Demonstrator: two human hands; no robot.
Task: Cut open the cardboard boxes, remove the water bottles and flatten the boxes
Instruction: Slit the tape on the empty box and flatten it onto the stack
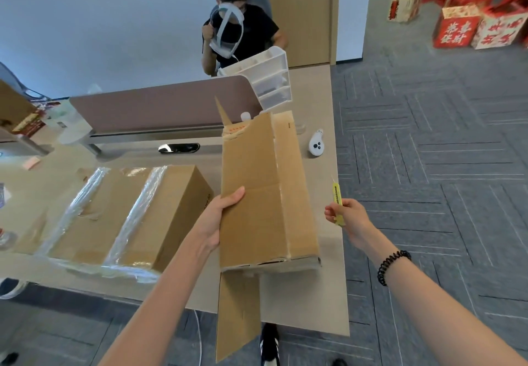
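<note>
Two hands (218,217) (347,217) grip box (257,194), cutter (338,204).

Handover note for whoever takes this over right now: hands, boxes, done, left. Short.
Left hand: grips the left edge of the opened box.
Right hand: holds the yellow knife, clear of the box.
The opened box sits at the right end of the table, near flap hanging over the edge. The taped box lies to its left.
Done: first box cut open.
Left: flatten it; cut the taped box, take out its bottles, flatten it.
</note>
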